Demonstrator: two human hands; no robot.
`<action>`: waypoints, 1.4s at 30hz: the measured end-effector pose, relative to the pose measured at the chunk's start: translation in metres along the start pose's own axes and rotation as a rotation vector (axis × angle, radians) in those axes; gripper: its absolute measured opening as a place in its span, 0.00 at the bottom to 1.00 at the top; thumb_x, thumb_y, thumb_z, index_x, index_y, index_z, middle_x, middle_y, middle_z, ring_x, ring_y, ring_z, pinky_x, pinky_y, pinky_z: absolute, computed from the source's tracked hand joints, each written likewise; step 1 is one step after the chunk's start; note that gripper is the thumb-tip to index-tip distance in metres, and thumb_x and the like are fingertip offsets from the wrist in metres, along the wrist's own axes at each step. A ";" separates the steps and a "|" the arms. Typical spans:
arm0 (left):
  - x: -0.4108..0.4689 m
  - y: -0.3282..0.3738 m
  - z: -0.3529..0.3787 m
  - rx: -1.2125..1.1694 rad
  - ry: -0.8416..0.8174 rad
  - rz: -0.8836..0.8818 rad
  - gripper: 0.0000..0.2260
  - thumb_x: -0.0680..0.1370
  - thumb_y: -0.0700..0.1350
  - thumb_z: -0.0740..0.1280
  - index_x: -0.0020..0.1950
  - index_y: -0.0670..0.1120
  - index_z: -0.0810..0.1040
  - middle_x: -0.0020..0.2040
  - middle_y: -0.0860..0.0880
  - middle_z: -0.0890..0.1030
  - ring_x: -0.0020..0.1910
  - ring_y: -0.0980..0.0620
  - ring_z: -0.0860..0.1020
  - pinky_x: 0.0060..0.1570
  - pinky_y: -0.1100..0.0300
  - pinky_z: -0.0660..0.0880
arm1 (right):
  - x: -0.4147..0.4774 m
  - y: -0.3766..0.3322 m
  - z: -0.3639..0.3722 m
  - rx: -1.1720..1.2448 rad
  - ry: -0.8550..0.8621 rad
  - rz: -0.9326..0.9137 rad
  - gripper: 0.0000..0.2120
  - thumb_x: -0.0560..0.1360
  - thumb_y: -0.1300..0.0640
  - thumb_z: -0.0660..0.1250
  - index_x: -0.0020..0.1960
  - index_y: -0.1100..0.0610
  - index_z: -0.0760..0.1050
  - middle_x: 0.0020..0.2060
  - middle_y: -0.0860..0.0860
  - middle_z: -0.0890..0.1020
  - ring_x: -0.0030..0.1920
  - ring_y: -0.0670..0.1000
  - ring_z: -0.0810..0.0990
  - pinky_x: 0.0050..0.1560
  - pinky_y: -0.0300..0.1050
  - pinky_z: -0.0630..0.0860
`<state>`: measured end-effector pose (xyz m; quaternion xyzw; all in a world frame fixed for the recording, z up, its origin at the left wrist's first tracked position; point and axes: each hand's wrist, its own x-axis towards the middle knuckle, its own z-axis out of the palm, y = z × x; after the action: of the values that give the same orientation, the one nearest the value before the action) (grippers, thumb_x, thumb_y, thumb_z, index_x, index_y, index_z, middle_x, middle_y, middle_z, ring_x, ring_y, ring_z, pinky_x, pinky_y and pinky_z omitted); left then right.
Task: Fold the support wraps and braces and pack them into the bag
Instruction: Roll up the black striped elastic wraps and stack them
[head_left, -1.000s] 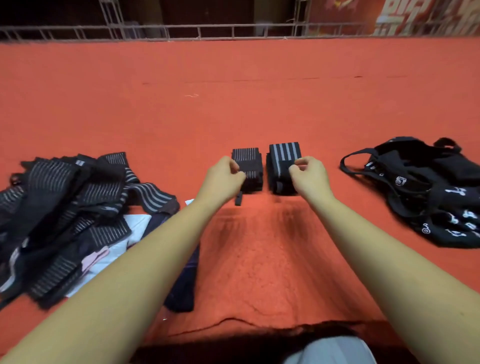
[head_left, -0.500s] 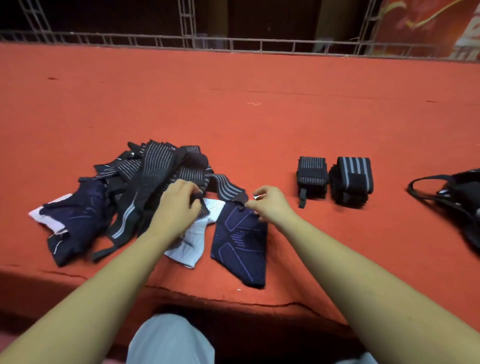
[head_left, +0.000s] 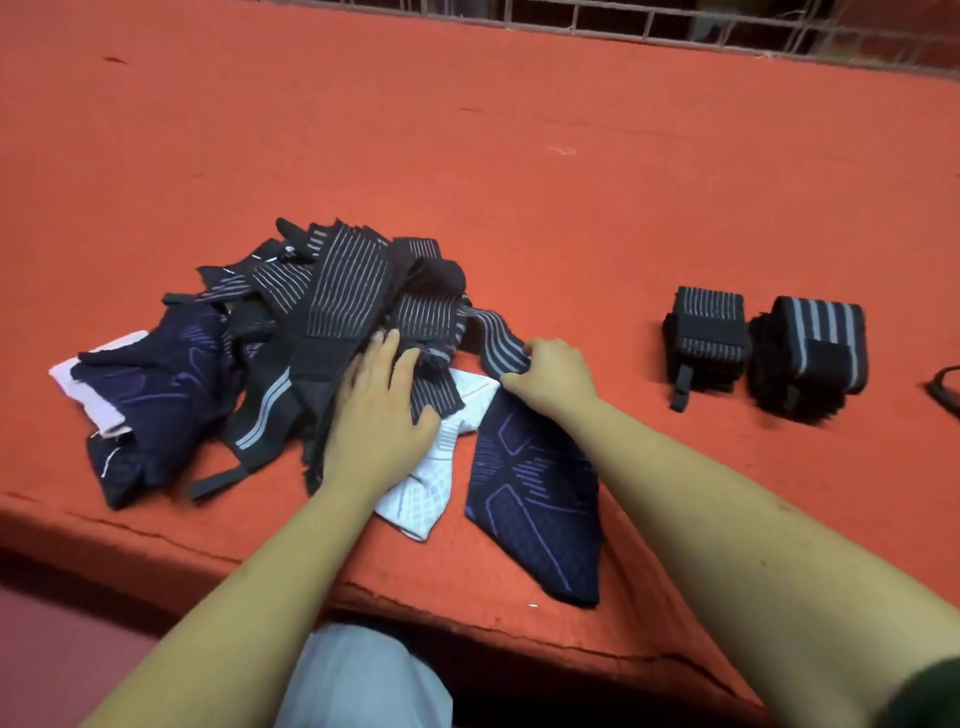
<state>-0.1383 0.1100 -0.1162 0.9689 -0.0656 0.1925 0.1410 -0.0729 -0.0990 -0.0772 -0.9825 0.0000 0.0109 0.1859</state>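
Note:
A tangled pile of black striped support wraps (head_left: 343, 291) lies on the red carpeted platform (head_left: 519, 171). My left hand (head_left: 379, 410) rests flat on the pile's near side with fingers spread. My right hand (head_left: 553, 371) pinches the end of a grey-striped black wrap strap (head_left: 491, 332) that trails out of the pile. A navy knee brace (head_left: 535, 499) with purple lines and a white brace (head_left: 436, 483) lie under my hands. Two folded wraps, a thin-striped one (head_left: 706, 338) and a broad-striped one (head_left: 810, 353), stand side by side to the right. Only a black bag strap (head_left: 945, 389) shows at the right edge.
Another navy brace (head_left: 150, 395) over a pale pink piece (head_left: 98, 384) lies at the pile's left. The platform's front edge (head_left: 415, 608) runs just below the braces, with my grey-clad knee (head_left: 363, 675) under it. A metal railing (head_left: 675, 26) borders the far side.
My hands left the two folded wraps and moved left to the pile. The view swung left, so the bag slid almost out of frame. My left hand flattened on the pile.

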 end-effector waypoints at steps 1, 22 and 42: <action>0.000 0.000 0.001 0.005 0.001 0.001 0.31 0.71 0.51 0.64 0.73 0.43 0.68 0.79 0.42 0.61 0.79 0.45 0.55 0.76 0.47 0.54 | 0.002 0.001 0.002 -0.062 0.005 -0.055 0.13 0.70 0.48 0.65 0.48 0.56 0.75 0.51 0.60 0.79 0.55 0.64 0.77 0.52 0.52 0.70; -0.001 -0.001 -0.001 0.036 0.025 0.026 0.32 0.71 0.56 0.57 0.71 0.41 0.71 0.77 0.42 0.66 0.78 0.44 0.60 0.75 0.46 0.56 | -0.072 0.039 -0.116 0.185 0.364 -0.098 0.04 0.74 0.57 0.61 0.45 0.58 0.70 0.41 0.61 0.81 0.44 0.65 0.78 0.42 0.59 0.76; -0.019 0.125 -0.016 -0.703 -0.211 -0.126 0.12 0.69 0.49 0.79 0.40 0.47 0.77 0.33 0.54 0.77 0.33 0.57 0.74 0.36 0.59 0.67 | -0.125 0.048 -0.124 1.286 0.083 0.092 0.09 0.80 0.68 0.61 0.45 0.58 0.75 0.43 0.58 0.84 0.43 0.56 0.85 0.45 0.55 0.83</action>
<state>-0.1838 -0.0025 -0.0782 0.8779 -0.0819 0.0481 0.4694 -0.1957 -0.1896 0.0239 -0.6736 0.0557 -0.0212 0.7367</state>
